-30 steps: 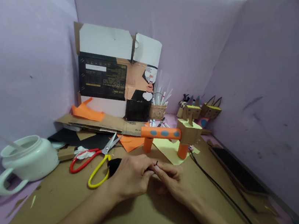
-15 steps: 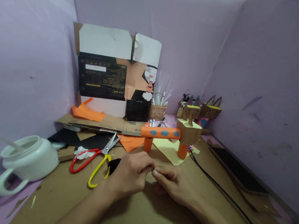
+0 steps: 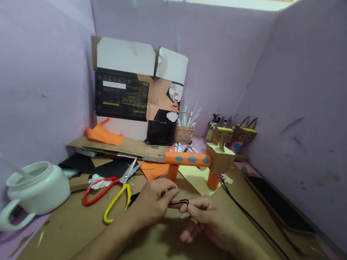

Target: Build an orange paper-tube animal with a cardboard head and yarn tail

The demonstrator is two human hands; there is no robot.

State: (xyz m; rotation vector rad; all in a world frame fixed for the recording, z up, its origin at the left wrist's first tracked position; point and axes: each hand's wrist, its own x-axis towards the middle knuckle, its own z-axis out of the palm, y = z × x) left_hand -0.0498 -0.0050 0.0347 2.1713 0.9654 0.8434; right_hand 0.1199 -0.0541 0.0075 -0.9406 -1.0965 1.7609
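Note:
Between my two hands stretches a thin black cord (image 3: 183,201), looped over at its right end. My left hand (image 3: 154,200) pinches one part of it with thumb and forefinger. The looped end sits between the thumb and forefinger of my right hand (image 3: 205,216), whose other fingers are loosely bent. Just beyond the hands stands an orange paper-tube animal (image 3: 188,158) with grey-blue spots and a cardboard head (image 3: 221,157). Scissors (image 3: 115,194) with one red and one yellow handle lie spread left of my left hand. A black piece (image 3: 134,198) is partly hidden behind that hand.
A white mug (image 3: 38,190) holding a stick stands at left. Behind are orange paper (image 3: 105,135), an opened printed box (image 3: 123,92) and a basket of markers (image 3: 183,133). A black cable (image 3: 253,220) and a phone-like dark slab (image 3: 279,205) lie at right.
My hands have moved slightly apart, and the black cord now shows between them with its looped end. The fingers of my right hand have loosened. The view has tilted a little upward.

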